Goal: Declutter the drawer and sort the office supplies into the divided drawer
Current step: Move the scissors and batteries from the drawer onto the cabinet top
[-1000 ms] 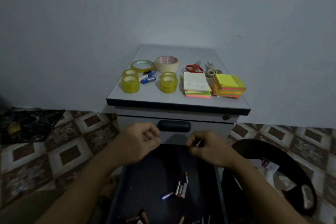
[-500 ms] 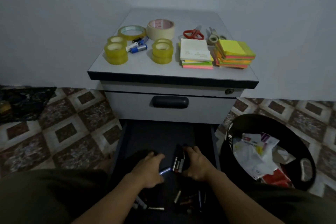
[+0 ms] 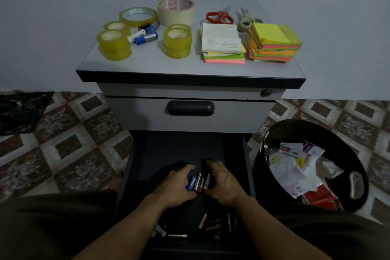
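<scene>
The dark lower drawer (image 3: pixel 137 175) of the grey cabinet stands pulled out below me. A small cluster of batteries (image 3: pixel 200 181) lies side by side in its middle. My left hand (image 3: pixel 175 188) curls round the cluster from the left, fingers and thumb over a blue battery. From the right, my right hand (image 3: pixel 224 183) cups the same cluster, with its fingers behind and its thumb in front. More loose batteries (image 3: pixel 202 220) and small items lie nearer the drawer's front, between my forearms.
On the cabinet top (image 3: pixel 147 65) sit several tape rolls (image 3: pixel 115 44), a few batteries (image 3: pixel 145 38), red scissors (image 3: pixel 219 17), a second pair of scissors and two sticky note stacks (image 3: pixel 274 42). The upper drawer (image 3: pixel 190 107) is closed. A black bin (image 3: pixel 312 167) with crumpled paper stands at right.
My hands dropped from near the upper drawer handle into the open drawer, then closed in from both sides and gathered the scattered batteries into one cluster. My view tilted down.
</scene>
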Demonstrator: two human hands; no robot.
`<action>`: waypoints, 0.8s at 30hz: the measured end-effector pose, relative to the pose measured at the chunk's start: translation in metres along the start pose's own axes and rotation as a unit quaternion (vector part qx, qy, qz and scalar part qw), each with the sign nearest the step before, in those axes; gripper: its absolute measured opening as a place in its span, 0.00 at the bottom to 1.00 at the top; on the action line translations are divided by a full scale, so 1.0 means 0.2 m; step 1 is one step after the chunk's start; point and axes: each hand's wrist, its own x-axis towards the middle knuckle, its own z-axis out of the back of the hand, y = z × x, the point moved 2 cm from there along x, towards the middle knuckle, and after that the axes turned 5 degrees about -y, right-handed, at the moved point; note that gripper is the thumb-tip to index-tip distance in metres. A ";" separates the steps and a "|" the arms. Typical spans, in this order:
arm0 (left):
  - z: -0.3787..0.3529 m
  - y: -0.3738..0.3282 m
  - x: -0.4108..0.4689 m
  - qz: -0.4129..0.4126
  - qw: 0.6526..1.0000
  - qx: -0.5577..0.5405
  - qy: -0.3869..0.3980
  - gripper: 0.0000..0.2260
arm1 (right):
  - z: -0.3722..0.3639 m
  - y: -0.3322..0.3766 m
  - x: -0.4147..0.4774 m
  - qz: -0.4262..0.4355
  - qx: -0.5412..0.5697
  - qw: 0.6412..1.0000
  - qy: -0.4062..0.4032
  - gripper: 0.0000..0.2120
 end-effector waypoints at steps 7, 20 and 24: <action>0.00 -0.01 0.06 -0.077 0.995 0.050 0.035 0.38 | 0.02 0.02 -0.02 -0.034 0.026 0.999 -0.002 0.42; 0.01 0.01 0.08 -0.082 0.994 0.073 0.008 0.26 | -0.01 0.06 -0.05 -0.081 0.003 0.996 -0.022 0.28; 0.02 0.01 0.05 -0.065 0.995 0.070 0.002 0.26 | 0.00 0.08 -0.05 -0.094 -0.016 0.995 -0.010 0.32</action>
